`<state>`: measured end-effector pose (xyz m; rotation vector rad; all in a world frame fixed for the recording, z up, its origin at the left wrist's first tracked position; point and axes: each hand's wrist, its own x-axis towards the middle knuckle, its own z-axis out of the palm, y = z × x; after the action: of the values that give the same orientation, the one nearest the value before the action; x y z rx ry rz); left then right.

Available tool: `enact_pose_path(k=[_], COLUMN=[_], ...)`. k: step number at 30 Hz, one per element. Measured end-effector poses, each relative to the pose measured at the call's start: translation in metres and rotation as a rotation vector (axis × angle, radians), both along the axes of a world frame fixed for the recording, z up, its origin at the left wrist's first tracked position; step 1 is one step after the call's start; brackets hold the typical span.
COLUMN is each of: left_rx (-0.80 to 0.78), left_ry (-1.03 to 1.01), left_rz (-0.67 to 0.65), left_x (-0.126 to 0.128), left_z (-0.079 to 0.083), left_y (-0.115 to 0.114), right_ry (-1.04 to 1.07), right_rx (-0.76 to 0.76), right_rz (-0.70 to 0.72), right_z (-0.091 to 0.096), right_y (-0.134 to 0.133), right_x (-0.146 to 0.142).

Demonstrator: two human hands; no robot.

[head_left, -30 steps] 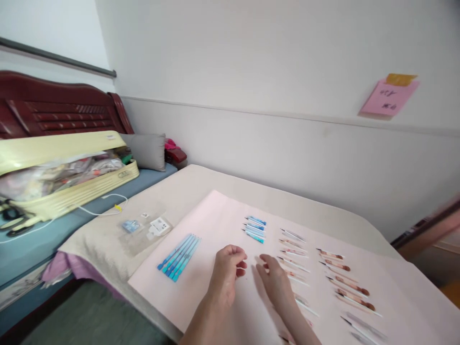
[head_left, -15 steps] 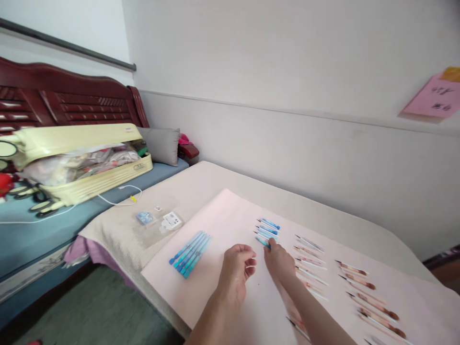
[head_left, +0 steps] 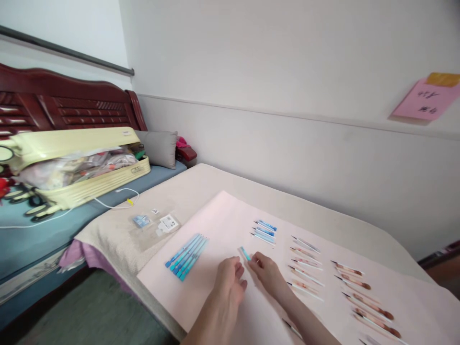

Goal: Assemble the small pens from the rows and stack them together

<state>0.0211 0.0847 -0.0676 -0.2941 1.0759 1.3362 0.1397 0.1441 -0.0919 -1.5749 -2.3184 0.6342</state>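
My right hand (head_left: 268, 274) pinches a slim light-blue pen (head_left: 245, 253), its far end pointing up and left above the pink sheet (head_left: 219, 211). Just left of it, my left hand (head_left: 229, 280) has loosely curled fingers that stand apart, with nothing visible in them. Several blue pens (head_left: 187, 256) lie side by side in a fanned set, left of my left hand. Beyond my right hand is a short column of blue pieces with thin white dark-tipped sticks (head_left: 264, 232); their exact kind is hard to make out.
Pale pink-brown pieces with dark-tipped sticks (head_left: 305, 268) lie right of my right arm, and brown-ended ones (head_left: 373, 306) farther right. Clear packaging (head_left: 158, 227) rests on the bed cover at left. An open yellow suitcase (head_left: 89, 187), a white cable (head_left: 115, 207) and a grey pillow (head_left: 158, 148) are beyond.
My right hand has drawn the light-blue pen away from the blue column, down and left toward my left hand. My left hand has shifted slightly left and down.
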Motion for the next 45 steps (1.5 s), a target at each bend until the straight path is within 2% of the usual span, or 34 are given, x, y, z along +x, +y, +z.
enact_pose_path(k=[3,7,8,10,12,13,16,19,24,28,32,37,38,40,42,45], left_rx=[0.069,0.158,0.155,0.129,0.110,0.105,0.099,0.098,0.115,0.132,0.156,0.184,0.192,0.208,0.220,0.211], left_ry=[-0.032,-0.081,-0.095,-0.116,-0.121,-0.120,-0.113,-0.115,-0.117,-0.126,-0.119,-0.066,-0.055,-0.009,0.072,0.143], left_rz=[-0.035,0.024,0.062,0.129,0.152,0.145,0.097,0.068,0.055,0.043,0.007,-0.164,-0.198,-0.261,-0.305,-0.333], left_x=[0.003,0.002,0.000,-0.004,-0.006,-0.006,-0.005,-0.003,-0.006,-0.007,-0.007,-0.003,-0.001,0.004,0.010,0.017], left_z=[0.001,0.003,0.003,0.004,0.004,0.005,0.008,0.011,0.012,0.010,0.011,0.018,0.019,0.021,0.020,0.017], left_y=[0.000,0.001,0.002,0.003,0.004,0.004,0.005,0.005,0.005,0.005,0.004,-0.002,-0.003,-0.006,-0.008,-0.011], right_ry=[0.280,0.386,0.365,0.233,-0.056,-0.118,-0.212,-0.272,-0.311,-0.276,-0.136,0.134,0.212,0.607,0.858,1.038], right_rx=[-0.110,-0.226,-0.208,-0.074,0.104,0.122,0.143,0.141,0.118,0.081,0.018,-0.074,-0.090,-0.215,-0.327,-0.420], right_rz=[0.066,0.149,0.165,0.152,0.061,0.028,-0.016,-0.033,-0.059,-0.092,-0.106,-0.081,-0.090,-0.189,-0.277,-0.337], right_z=[0.008,0.022,0.025,0.027,0.024,0.021,0.010,-0.002,-0.015,-0.020,-0.017,-0.004,0.000,0.006,0.013,0.020], right_y=[-0.027,-0.037,-0.033,-0.017,0.005,0.016,0.047,0.066,0.081,0.083,0.068,0.019,0.008,-0.013,-0.029,-0.043], right_x=[-0.014,-0.019,-0.017,-0.010,-0.004,-0.001,0.000,-0.007,-0.021,-0.025,-0.021,0.001,0.008,0.021,0.031,0.040])
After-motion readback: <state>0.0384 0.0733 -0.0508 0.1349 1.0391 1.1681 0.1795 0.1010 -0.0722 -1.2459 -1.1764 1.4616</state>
